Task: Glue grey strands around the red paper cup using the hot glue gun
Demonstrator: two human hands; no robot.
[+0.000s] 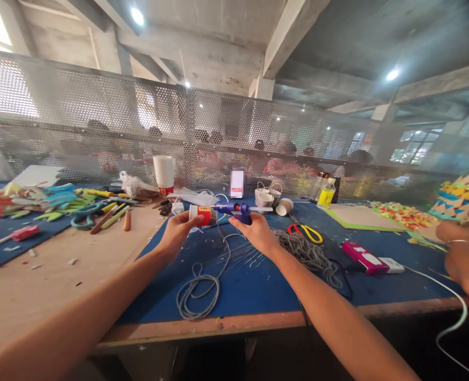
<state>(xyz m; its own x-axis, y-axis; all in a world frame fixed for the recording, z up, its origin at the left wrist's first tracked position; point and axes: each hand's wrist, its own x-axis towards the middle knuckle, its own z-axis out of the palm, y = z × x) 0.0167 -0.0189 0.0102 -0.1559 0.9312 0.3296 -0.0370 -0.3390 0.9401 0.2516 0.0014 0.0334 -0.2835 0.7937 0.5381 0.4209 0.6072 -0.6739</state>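
My left hand (179,228) is closed around a red and white paper cup (204,216), which is tipped on its side. In my right hand (258,230) is a blue hot glue gun (240,210), its nozzle pointing left at the cup and a pale glue stick (261,209) coming out of its back end. I cannot tell whether the nozzle touches the cup. A grey cord (202,288) hangs near the cup and lies in loops on the blue mat below. Right of my right hand lies a tangled heap of grey cord (309,254).
Behind my hands stand a phone (237,184), cord-wrapped cups (264,198) and a stack of paper cups (163,172). Yellow-and-red-handled scissors (309,233), a magenta box (364,257) and a yellow-labelled bottle (327,193) are to the right. Scissors (87,217) lie left. Another person's arm (466,254) reaches in.
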